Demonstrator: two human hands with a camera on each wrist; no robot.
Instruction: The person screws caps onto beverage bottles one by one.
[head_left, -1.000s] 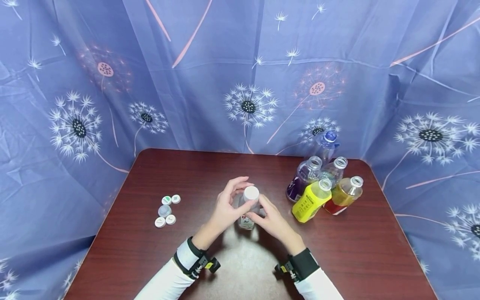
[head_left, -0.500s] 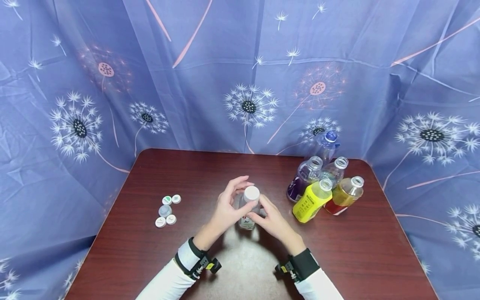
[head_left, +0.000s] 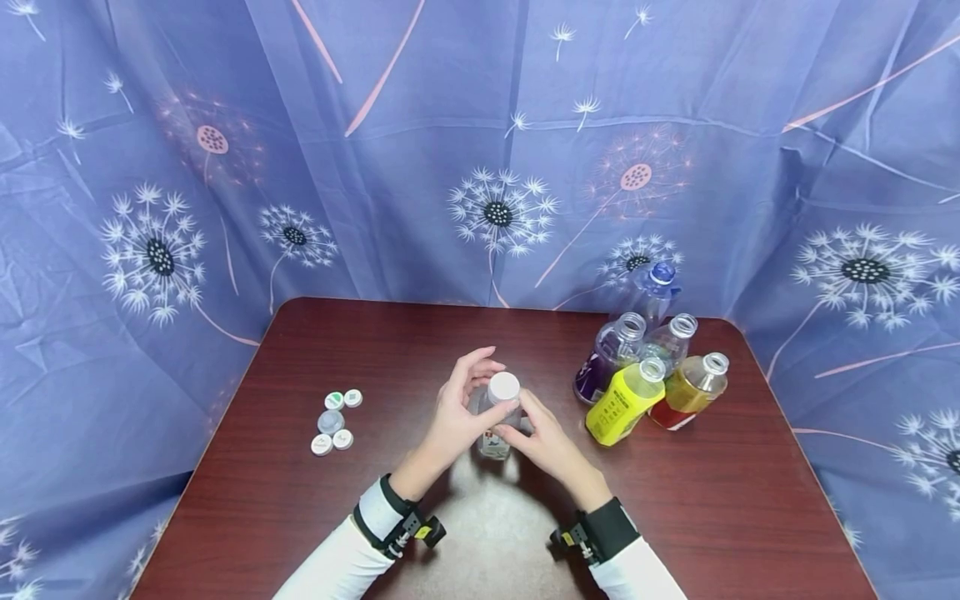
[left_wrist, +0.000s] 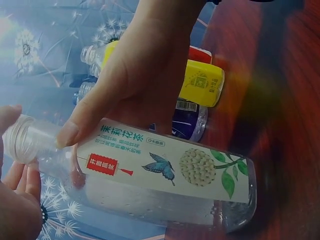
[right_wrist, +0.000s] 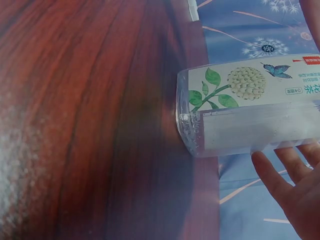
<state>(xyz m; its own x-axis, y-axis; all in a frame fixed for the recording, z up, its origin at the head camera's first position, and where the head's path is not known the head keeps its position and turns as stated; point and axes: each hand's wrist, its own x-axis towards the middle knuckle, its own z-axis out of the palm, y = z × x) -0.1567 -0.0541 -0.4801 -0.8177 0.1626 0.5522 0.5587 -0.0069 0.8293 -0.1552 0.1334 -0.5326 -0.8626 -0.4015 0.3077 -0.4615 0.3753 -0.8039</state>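
A clear plastic bottle (head_left: 493,447) stands upright at the middle of the table, topped by a white cap (head_left: 503,385). Its pale label (left_wrist: 195,172) shows a blue butterfly and a round white flower. My left hand (head_left: 452,414) curls round the ridged top of the bottle, thumb in front and fingers behind. From the other side my right hand (head_left: 546,440) grips the bottle's upper body, its thumb on the shoulder in the left wrist view. Right fingertips (right_wrist: 260,162) show along the bottle's side in the right wrist view.
Several uncapped bottles stand at the back right, among them a yellow one (head_left: 621,412), a purple one (head_left: 596,371) and an amber one (head_left: 682,392). A blue-topped bottle (head_left: 660,279) is behind them. Several loose caps (head_left: 331,422) lie at the left of the brown table (head_left: 390,342).
The fingers of my left hand have lifted slightly at the bottle's top. My right hand and the bottle stay in place.
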